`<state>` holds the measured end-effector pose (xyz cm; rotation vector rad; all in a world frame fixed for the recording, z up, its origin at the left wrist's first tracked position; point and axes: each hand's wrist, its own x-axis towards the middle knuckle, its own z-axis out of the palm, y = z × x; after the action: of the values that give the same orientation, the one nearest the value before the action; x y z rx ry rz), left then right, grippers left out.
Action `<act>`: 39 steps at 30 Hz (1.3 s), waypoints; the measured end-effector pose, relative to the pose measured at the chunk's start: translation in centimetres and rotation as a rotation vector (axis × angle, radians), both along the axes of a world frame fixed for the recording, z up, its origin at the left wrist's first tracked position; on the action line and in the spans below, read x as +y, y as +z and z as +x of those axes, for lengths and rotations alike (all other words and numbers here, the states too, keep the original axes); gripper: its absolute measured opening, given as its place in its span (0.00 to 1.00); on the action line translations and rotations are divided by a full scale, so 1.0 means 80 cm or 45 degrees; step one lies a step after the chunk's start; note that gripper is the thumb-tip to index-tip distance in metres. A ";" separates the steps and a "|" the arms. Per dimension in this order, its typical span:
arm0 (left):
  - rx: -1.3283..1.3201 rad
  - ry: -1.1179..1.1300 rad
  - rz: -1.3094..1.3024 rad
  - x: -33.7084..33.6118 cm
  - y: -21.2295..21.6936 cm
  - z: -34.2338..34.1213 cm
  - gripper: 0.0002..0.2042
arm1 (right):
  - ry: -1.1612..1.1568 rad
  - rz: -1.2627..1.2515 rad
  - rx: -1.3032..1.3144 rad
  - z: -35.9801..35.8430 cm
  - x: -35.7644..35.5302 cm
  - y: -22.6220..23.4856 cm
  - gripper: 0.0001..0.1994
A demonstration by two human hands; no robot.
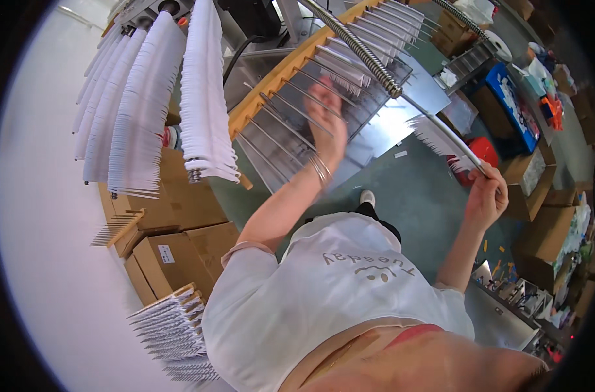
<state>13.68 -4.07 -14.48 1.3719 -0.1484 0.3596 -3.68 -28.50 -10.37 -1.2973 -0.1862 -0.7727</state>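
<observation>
My right hand [487,196] pinches the near end of a thin metal rod [441,124]. A coiled spring [359,49] surrounds the rod farther up. Several thin white pieces with a jagged edge [444,140] hang from the rod close to my fingers. My left hand [327,111] is raised among the metal prongs of a wooden rack [265,95]; motion blurs its fingers, so their grip is unclear. Beyond that hand, a batch of white pieces [343,68] hangs on the rack's prongs.
Dense rows of white pieces [140,104] hang from rods at the left. Below them stand cardboard boxes [180,202] and a loaded pronged rack [173,330]. A metal sheet [402,117] lies under the wooden rack. A blue bin [513,108] and a red container [482,151] are at the right.
</observation>
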 end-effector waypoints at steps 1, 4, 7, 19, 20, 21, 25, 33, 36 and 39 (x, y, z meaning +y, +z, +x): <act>0.067 0.132 0.073 0.008 -0.008 0.022 0.13 | 0.005 -0.005 0.003 -0.003 -0.004 0.001 0.15; 0.230 0.042 -0.505 0.015 0.007 0.061 0.11 | -0.129 -0.058 0.025 -0.009 -0.010 0.005 0.13; 0.097 -0.028 -0.719 0.024 -0.012 0.088 0.10 | -0.114 -0.155 -0.002 -0.005 -0.011 0.012 0.14; 0.203 0.047 -0.456 0.029 -0.009 0.069 0.07 | 0.075 -0.108 0.021 0.001 -0.013 0.004 0.13; 0.201 0.056 -0.459 0.032 -0.012 0.069 0.07 | 0.044 -0.094 0.024 -0.002 -0.016 0.003 0.13; 0.216 0.025 -0.459 0.032 -0.010 0.069 0.07 | 0.003 -0.080 0.029 -0.005 -0.019 0.004 0.13; 0.223 0.005 -0.597 0.030 -0.002 0.067 0.08 | 0.006 -0.198 0.004 -0.007 -0.020 0.012 0.13; 0.149 -0.007 -0.288 0.020 0.003 0.042 0.08 | -0.011 -0.121 0.129 0.010 0.022 0.011 0.12; 0.072 -0.033 0.026 0.004 0.007 0.007 0.07 | -0.003 -0.121 0.084 0.021 0.038 0.013 0.12; 0.140 -0.093 -0.172 -0.020 0.039 -0.027 0.08 | -0.016 -0.041 0.083 0.016 0.030 0.011 0.12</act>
<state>11.51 -5.66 -11.39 1.2459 -0.0812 0.2285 -2.41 -26.11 -9.51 -1.3536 -0.1391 -0.7393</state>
